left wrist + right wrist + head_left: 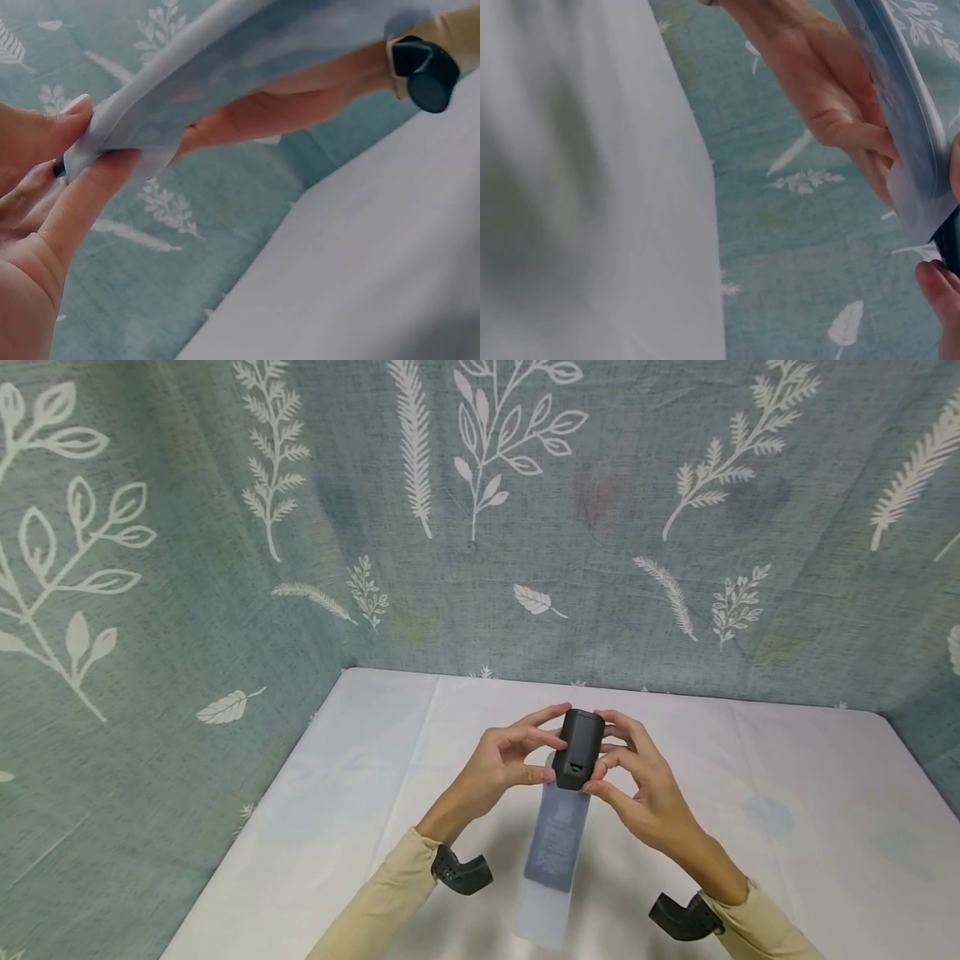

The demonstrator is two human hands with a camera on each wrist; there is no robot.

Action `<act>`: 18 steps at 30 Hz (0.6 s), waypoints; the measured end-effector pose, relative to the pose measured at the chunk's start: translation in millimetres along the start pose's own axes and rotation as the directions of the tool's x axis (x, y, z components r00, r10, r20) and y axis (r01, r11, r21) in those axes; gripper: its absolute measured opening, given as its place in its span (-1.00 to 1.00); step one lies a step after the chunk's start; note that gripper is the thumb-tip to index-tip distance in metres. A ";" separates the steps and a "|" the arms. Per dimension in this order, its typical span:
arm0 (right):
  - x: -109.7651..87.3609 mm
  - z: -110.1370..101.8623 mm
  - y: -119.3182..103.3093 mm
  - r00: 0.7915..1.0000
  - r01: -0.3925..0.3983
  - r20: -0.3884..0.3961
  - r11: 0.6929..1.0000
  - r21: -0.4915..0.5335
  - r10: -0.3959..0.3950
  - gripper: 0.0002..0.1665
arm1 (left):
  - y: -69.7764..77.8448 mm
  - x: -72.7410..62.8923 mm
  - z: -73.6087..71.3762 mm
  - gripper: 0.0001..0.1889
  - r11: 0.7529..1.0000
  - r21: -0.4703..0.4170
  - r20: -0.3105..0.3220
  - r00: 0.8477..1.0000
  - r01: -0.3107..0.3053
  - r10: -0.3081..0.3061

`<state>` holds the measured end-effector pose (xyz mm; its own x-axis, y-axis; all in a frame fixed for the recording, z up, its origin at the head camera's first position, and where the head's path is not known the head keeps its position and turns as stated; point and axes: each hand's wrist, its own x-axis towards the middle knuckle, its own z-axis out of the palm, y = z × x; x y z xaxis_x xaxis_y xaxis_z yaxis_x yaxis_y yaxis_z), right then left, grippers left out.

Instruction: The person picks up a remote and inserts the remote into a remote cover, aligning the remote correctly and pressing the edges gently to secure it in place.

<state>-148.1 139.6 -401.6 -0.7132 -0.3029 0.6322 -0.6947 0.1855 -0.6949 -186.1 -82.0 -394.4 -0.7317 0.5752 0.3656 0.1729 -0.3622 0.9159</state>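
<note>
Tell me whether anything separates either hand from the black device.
Nothing visible does: the left hand and right hand grip the black device at its sides; the translucent pouch shows below it in the head view.

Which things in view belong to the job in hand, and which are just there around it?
In the job:
- black device, held between both hands
- pouch, partly behind the device
- left hand
- right hand

Just around:
- table
- leaf-patterned cloth
- wrist cameras, worn, not handled
</note>
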 end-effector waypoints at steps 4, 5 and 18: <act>2.0 -3.5 -1.2 1.000 -0.002 0.021 1.000 -0.008 0.002 -0.61 | -2.4 -2.5 1.1 -0.61 1.000 -0.009 0.015 1.000 -0.018 0.018; 2.7 -4.5 -1.7 0.999 -0.012 0.036 1.000 0.014 0.012 -0.63 | -2.6 -3.2 1.2 -0.61 1.000 -0.006 0.021 0.999 -0.025 0.026; 1.2 -12.0 -1.9 0.975 -0.194 0.156 0.943 0.269 0.157 -0.81 | 16.3 -3.5 16.2 -0.89 0.964 0.265 0.015 1.000 -0.008 0.004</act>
<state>-148.8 150.0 -395.4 -0.7898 -0.4119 0.4544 -0.4916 -0.0178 -0.8706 -170.1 -78.0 -378.1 -0.7213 0.5846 0.3715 0.3468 -0.1595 0.9243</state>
